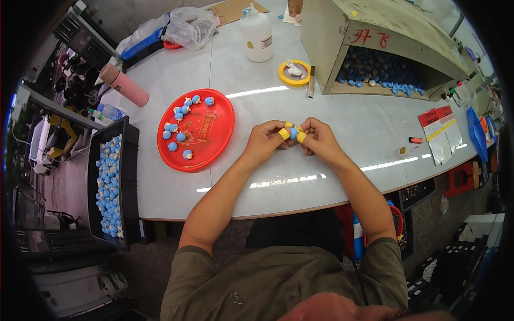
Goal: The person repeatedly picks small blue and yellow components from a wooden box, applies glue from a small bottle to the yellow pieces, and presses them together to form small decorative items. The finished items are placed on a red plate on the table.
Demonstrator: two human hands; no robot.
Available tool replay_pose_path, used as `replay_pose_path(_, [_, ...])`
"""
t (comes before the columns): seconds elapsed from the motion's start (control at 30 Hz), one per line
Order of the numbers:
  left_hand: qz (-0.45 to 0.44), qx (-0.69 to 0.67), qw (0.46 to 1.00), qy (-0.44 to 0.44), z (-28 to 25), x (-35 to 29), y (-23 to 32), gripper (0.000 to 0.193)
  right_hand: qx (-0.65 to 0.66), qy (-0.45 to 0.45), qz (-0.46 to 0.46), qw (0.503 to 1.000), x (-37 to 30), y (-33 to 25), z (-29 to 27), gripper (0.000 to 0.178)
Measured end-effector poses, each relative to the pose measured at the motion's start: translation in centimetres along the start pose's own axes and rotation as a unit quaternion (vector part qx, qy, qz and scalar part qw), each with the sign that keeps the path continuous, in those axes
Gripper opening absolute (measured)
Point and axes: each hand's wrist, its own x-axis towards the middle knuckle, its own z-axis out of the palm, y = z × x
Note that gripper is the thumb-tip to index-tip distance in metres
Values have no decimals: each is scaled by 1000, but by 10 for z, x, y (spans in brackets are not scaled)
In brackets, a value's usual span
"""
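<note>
Above the middle of the table, my left hand [265, 142] and my right hand [322, 142] meet, both closed on one small blue ball-like piece [293, 133]. Yellow tape wraps the thumb and fingertips of each hand. What the fingers cover of the piece is hidden. Left of my hands lies a round red tray [225, 140], which bears several small blue balls [181, 137] with pale bits on them. Many similar blue pieces [108, 187] fill a black crate [130, 171] beyond the table's left edge.
A wooden box [334, 53] holding dark blue pieces stands at the back right. Near it are a yellow tape roll [286, 78] and a white bottle [257, 35]. A pink flask [124, 85] lies back left; red-and-white packets [440, 131] lie far right.
</note>
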Motion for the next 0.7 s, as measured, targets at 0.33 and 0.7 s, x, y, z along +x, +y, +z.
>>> replay_pose_path(0.33, [-63, 34, 996, -54, 1, -4, 11, 30, -297, 68, -267, 914, -8, 11, 19, 41])
replay_pose_path(0.7, [-54, -93, 990, -85, 4, -5, 2, 33, -425, 173, -361, 812, -10, 11, 27, 38])
